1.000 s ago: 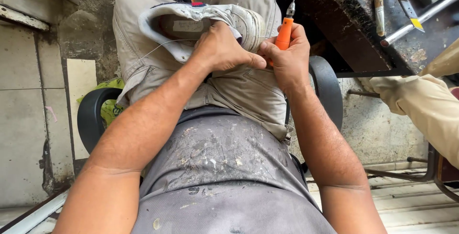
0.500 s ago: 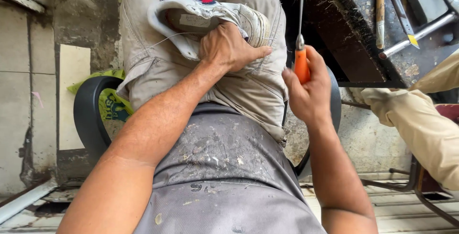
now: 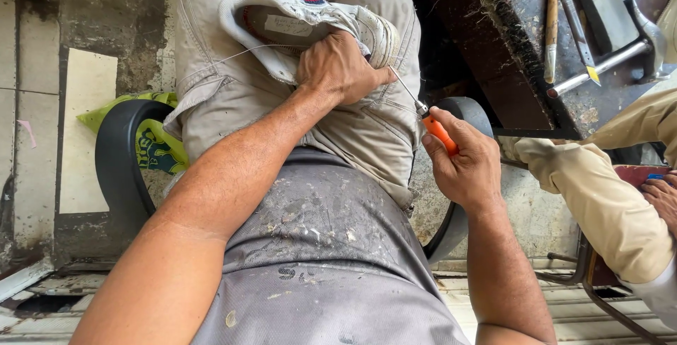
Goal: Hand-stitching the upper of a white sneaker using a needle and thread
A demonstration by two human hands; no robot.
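A worn white and grey fabric sneaker (image 3: 303,24) lies on its side across the person's lap at about 12 o'clock, pressed against beige trousers (image 3: 233,98), its opening turned toward the camera. The room around it is tight: at 2 o'clock the dark, scarred edge of a wooden workbench (image 3: 493,49) runs diagonally close beside the right knee, and on its top lie a wooden-handled brush (image 3: 551,28) and a steel claw hammer (image 3: 620,52). At 9 o'clock the black curved plastic rim of the seat (image 3: 116,162) bounds the left side, with a crumpled green bag (image 3: 155,144) behind it and a bare concrete wall (image 3: 92,28) beyond. At 3 o'clock another person's beige-sleeved arm (image 3: 599,204) comes in from the edge, near the right forearm but apart from it. The left hand (image 3: 338,70) reaches straight up the lap, palm down, fingers curled shut over the sneaker's heel side, pinning it. A thin pale thread (image 3: 226,59) runs leftward from the shoe. The right hand (image 3: 462,162), at 3 o'clock of the shoe, is closed in a fist on an orange-handled stitching awl (image 3: 430,123), whose slender metal shaft angles up toward 11 o'clock, its tip at the sneaker's edge beside the left fingers.
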